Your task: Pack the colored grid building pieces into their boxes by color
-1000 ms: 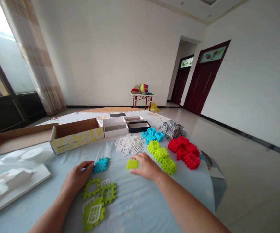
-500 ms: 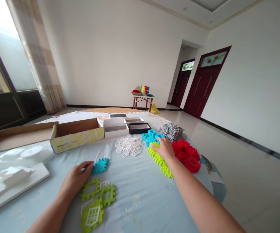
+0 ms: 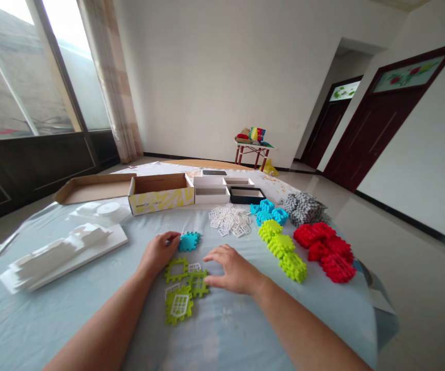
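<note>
My left hand (image 3: 159, 253) is closed, with thumb and fingertips pinching the edge of a blue toothed building tile (image 3: 190, 241) on the cloth. My right hand (image 3: 232, 269) has its fingers apart and nothing visible in them. It is just right of a green tile with a window grid (image 3: 198, 283). Left of that lies a green tile with a square hole (image 3: 176, 270). Nearer me, a white window frame (image 3: 180, 305) rests on another green tile (image 3: 186, 317). Small white frames (image 3: 194, 267) lie partly between these tiles.
White window pieces (image 3: 230, 220) lie heaped beyond my hands. To the right are blue (image 3: 271, 211), lime green (image 3: 282, 247), red (image 3: 326, 250) and grey piles (image 3: 303, 208). Boxes (image 3: 163, 198) line the back; white foam-like packing (image 3: 68, 252) lies left.
My right hand has moved from the blue and lime piles to beside the green tiles. My left hand still pinches the blue tile. The camera view has shifted left.
</note>
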`<state>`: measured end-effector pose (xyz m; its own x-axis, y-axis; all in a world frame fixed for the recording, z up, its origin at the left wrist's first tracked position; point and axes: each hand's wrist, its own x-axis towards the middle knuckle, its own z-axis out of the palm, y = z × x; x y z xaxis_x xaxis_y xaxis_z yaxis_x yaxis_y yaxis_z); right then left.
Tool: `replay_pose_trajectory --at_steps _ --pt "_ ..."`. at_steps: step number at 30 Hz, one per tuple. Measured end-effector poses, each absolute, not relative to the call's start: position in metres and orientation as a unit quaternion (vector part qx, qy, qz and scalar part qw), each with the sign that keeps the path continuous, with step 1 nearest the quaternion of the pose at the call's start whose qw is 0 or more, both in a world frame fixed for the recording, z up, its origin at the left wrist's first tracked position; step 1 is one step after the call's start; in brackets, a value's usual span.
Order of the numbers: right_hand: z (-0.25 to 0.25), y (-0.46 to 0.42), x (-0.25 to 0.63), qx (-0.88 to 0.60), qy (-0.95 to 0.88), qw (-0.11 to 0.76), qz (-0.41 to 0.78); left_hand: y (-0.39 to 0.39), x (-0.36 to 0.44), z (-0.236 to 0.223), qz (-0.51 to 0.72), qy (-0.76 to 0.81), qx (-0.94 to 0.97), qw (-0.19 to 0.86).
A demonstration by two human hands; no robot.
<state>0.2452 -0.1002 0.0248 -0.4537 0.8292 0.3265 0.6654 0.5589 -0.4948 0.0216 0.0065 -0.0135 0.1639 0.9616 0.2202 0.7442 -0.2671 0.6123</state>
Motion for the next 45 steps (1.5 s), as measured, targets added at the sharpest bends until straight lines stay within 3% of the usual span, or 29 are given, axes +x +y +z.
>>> replay_pose_trajectory --at_steps 5,15,23,33,39,45 --pt "0.017 -0.103 0.237 -0.419 -0.862 0.228 0.171 0.007 0.022 -0.013 0.294 0.575 0.741 0.183" --pt "0.017 -0.099 0.264 -0.502 -0.822 0.236 0.125 0.011 0.020 -0.012 0.282 0.581 0.741 0.185" --pt "0.046 -0.115 0.335 -0.625 -0.704 0.337 -0.027 0.013 0.019 -0.011 0.279 0.583 0.739 0.192" --pt "0.037 -0.130 0.403 -0.758 -0.585 0.231 -0.176 0.014 0.019 -0.011 0.277 0.590 0.732 0.197" --pt "0.041 -0.123 0.384 -0.710 -0.619 0.281 -0.183 0.008 0.022 -0.006 0.282 0.586 0.734 0.196" --pt "0.043 -0.116 0.309 -0.567 -0.751 0.334 -0.059 0.004 0.024 -0.007 0.289 0.583 0.734 0.195"
